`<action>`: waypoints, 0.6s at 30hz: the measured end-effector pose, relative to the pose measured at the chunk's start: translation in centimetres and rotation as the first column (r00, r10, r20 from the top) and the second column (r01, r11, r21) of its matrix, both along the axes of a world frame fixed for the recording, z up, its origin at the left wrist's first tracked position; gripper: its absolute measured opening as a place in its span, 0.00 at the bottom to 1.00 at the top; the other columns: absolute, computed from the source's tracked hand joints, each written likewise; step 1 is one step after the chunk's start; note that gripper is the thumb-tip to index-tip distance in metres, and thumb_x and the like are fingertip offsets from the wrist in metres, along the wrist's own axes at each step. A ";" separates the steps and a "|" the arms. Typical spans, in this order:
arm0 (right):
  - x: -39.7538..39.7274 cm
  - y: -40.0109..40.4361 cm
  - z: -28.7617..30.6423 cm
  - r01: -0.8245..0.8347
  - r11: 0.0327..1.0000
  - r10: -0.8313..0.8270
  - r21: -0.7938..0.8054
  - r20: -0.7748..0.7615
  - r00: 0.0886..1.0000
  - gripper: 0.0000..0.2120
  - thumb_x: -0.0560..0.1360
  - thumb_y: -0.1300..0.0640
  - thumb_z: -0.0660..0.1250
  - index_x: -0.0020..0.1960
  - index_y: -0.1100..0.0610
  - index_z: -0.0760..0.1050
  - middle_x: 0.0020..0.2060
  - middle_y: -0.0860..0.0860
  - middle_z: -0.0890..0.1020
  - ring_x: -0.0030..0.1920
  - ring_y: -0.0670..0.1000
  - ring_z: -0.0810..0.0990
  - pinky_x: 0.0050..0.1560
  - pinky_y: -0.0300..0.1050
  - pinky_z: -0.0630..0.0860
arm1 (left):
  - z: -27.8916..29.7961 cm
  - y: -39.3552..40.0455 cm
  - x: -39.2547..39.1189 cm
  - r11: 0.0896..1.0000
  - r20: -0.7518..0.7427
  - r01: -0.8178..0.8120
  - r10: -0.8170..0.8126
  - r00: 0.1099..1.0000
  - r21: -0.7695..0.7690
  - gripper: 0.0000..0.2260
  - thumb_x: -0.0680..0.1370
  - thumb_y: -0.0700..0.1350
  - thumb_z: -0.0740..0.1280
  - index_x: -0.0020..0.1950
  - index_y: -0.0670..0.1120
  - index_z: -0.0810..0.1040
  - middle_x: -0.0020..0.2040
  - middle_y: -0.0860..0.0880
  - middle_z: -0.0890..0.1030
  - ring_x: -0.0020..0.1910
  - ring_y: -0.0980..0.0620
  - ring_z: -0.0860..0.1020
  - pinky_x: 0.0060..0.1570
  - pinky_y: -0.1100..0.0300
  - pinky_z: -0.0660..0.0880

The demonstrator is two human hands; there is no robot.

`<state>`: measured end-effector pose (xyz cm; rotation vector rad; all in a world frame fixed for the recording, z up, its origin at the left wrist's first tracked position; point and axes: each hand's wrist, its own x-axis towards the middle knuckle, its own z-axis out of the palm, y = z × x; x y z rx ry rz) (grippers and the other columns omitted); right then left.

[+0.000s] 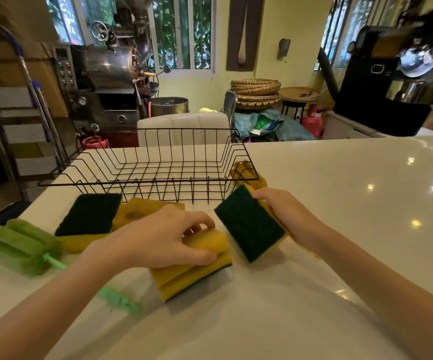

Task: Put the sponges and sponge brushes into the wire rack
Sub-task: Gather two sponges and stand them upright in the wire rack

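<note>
A black wire rack (155, 162) stands on the white counter with nothing in it. My left hand (158, 237) grips a yellow sponge (192, 271) lying just in front of the rack, scrub side down. My right hand (285, 211) holds a second sponge (249, 224) tilted up, its dark green pad facing me. Another green-topped sponge (88, 216) lies at the rack's front left beside a yellow sponge (142, 209). A green sponge brush (20, 245) lies at the left, its handle passing under my left arm. A yellow sponge brush (246, 172) sits right of the rack.
The white counter (340, 203) extends to the right and toward me. Its left edge runs close to the green brush. Beyond the counter are a white chair (184, 126), a metal roasting machine (106, 74) and stacked woven trays (255, 93).
</note>
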<state>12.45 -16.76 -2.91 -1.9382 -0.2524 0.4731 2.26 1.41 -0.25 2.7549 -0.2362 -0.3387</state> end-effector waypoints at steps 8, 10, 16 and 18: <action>0.5 -1.1 -0.8 0.032 0.998 -0.022 -0.049 0.198 0.980 0.12 0.75 0.52 0.60 0.57 0.51 0.72 0.50 0.50 0.76 0.50 0.48 0.75 0.48 0.45 0.76 | 0.7 0.3 -0.4 0.837 0.021 -0.113 0.147 0.989 -0.536 0.12 0.77 0.44 0.57 0.53 0.61 0.72 0.49 0.45 0.80 0.47 0.53 0.79 0.43 0.61 0.77; 0.7 -1.8 -0.8 0.049 0.995 -0.029 -0.086 0.223 0.974 0.12 0.75 0.52 0.59 0.58 0.50 0.70 0.48 0.50 0.77 0.45 0.45 0.75 0.38 0.38 0.73 | 0.3 -0.2 -0.1 0.754 0.008 -0.141 0.190 0.982 -0.642 0.13 0.77 0.40 0.56 0.50 0.57 0.74 0.51 0.41 0.80 0.46 0.51 0.80 0.40 0.62 0.79; 1.1 -2.9 -0.8 0.114 0.971 -0.020 -0.211 0.405 0.914 0.11 0.76 0.57 0.59 0.58 0.53 0.72 0.46 0.48 0.78 0.42 0.45 0.74 0.32 0.31 0.67 | -2.0 -1.7 0.8 0.675 0.043 -0.238 0.372 0.927 -0.698 0.18 0.78 0.36 0.53 0.55 0.59 0.70 0.56 0.50 0.76 0.50 0.51 0.77 0.43 0.59 0.78; 0.9 -2.8 -0.9 0.101 0.964 0.023 -0.247 0.455 0.890 0.11 0.76 0.60 0.59 0.58 0.55 0.73 0.53 0.53 0.78 0.48 0.49 0.75 0.37 0.32 0.70 | -2.6 -2.2 0.7 0.811 0.212 -0.210 0.377 0.902 -0.546 0.20 0.78 0.35 0.53 0.60 0.58 0.67 0.60 0.52 0.71 0.58 0.52 0.73 0.55 0.60 0.73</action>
